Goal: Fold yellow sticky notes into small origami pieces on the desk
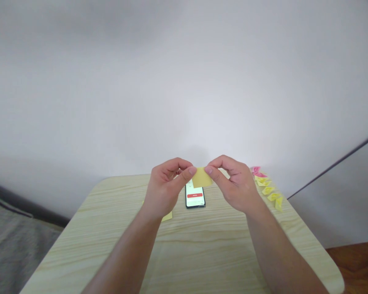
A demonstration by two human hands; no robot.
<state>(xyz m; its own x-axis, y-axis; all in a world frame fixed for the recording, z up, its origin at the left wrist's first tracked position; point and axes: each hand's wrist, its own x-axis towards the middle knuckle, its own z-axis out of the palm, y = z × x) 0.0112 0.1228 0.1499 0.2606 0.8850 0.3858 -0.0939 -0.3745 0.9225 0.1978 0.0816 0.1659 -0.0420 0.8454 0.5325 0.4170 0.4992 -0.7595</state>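
A yellow square of paper [202,178], like a sticky note, is held up above the table between both hands. My left hand [169,185] pinches its upper left corner between thumb and fingers. At the upper right corner, my right hand [234,182] grips it the same way. Behind and below the paper a phone [195,200] with a lit screen and a red button lies on the table, its upper part covered by the paper. More yellow paper [167,216] rests under my left wrist, mostly hidden by it.
Along the right edge of the pale wooden table [202,249] sits a row of several folded yellow papers [268,190], with a pink folded paper [257,171] at its far end. A white wall [184,81] stands behind the table. Grey fabric [15,245] is at the lower left.
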